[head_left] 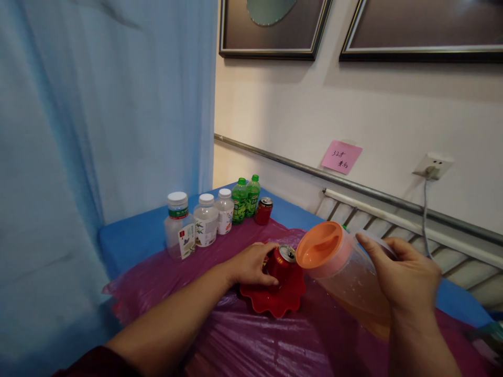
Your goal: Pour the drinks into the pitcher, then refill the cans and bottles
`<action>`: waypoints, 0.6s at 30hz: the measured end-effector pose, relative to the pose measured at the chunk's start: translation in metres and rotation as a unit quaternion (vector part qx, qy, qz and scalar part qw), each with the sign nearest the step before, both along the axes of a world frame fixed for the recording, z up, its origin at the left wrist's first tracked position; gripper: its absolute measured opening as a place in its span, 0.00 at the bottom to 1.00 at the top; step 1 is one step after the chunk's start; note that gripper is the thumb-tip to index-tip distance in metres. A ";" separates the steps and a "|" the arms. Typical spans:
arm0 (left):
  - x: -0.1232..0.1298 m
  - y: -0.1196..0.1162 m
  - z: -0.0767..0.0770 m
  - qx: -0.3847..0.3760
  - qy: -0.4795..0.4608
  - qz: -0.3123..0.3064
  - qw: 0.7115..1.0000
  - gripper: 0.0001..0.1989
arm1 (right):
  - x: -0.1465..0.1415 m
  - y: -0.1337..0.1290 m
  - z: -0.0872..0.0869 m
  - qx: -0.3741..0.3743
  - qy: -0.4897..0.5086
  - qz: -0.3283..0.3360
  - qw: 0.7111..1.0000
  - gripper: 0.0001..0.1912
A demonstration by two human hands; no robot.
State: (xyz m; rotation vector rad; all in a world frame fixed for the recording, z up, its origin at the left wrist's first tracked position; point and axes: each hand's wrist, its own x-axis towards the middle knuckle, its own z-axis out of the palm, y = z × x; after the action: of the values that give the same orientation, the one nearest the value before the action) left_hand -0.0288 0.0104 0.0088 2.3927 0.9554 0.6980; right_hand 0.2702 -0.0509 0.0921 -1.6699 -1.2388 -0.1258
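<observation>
Left fingers [270, 281] grip 1 shiny cylindrical can [280, 264] above scalloped red dish [278, 303].

Dark maroon cloth sleeve [100, 364] on left arm [173, 319] — bare past the edge. Left hand [257, 264], right hand [412, 272] — both bare.

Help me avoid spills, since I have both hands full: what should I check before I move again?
1. Left hand steadying the front red drink can: ok, fingers and thumb around its side.
2. Red scalloped dish beneath that can: ok.
3. Right hand on the pitcher: ok, it holds the pitcher tilted toward the can.
4. Orange lid seated on the pitcher: cannot tell; it is on, but its seal is not visible.
5. Room inside the front can: cannot tell, its inside is hidden.
6. Rear red drink can apart from the pitcher: ok.
</observation>
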 end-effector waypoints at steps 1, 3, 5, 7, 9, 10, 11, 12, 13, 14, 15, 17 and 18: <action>0.000 0.000 0.000 -0.003 0.004 -0.003 1.000 0.39 | 0.000 0.000 0.000 0.002 -0.002 0.000 1.000 0.31; -0.001 0.001 -0.001 -0.010 0.008 -0.006 1.000 0.40 | 0.000 -0.001 0.000 0.004 -0.003 -0.002 1.000 0.31; -0.001 0.001 -0.001 -0.012 0.004 -0.006 1.000 0.40 | 0.000 -0.001 0.000 0.000 -0.002 -0.005 1.000 0.32; -0.001 0.002 -0.001 -0.014 0.002 -0.007 1.000 0.39 | 0.000 -0.001 0.000 -0.004 0.000 -0.008 1.000 0.32; -0.001 0.002 -0.001 -0.016 0.002 -0.008 1.000 0.39 | 0.000 -0.001 0.000 -0.002 -0.002 -0.011 1.000 0.33; -0.001 0.002 -0.001 -0.017 0.003 -0.008 1.000 0.39 | 0.000 -0.001 0.001 0.001 -0.005 -0.013 1.000 0.33; -0.001 0.002 -0.001 -0.018 0.003 -0.008 1.000 0.39 | 0.000 -0.002 0.001 0.003 -0.008 -0.014 1.000 0.33; -0.001 0.002 -0.001 -0.019 0.003 -0.008 1.000 0.39 | 0.000 -0.002 0.001 0.002 -0.008 -0.013 1.000 0.33; -0.001 0.002 -0.001 -0.019 0.003 -0.007 1.000 0.39 | -0.001 -0.002 0.002 0.001 -0.007 -0.012 1.000 0.33; -0.001 0.002 -0.001 -0.019 0.002 -0.005 1.000 0.39 | -0.001 -0.002 0.002 -0.001 -0.005 -0.011 1.000 0.34; -0.001 0.001 -0.001 -0.019 0.001 -0.003 1.000 0.39 | -0.001 -0.002 0.002 -0.003 -0.001 -0.012 1.000 0.34; -0.001 0.001 -0.001 -0.020 -0.002 -0.001 1.000 0.38 | -0.001 -0.002 0.002 -0.005 0.004 -0.015 1.000 0.34; -0.001 0.001 -0.001 -0.020 -0.004 -0.001 1.000 0.38 | -0.001 -0.002 0.002 -0.005 0.004 -0.017 1.000 0.34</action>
State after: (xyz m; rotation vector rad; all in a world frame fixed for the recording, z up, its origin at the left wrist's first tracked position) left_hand -0.0295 0.0110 0.0077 2.3540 0.9556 0.6796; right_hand 0.2693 -0.0531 0.0945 -1.6980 -1.2067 -0.1333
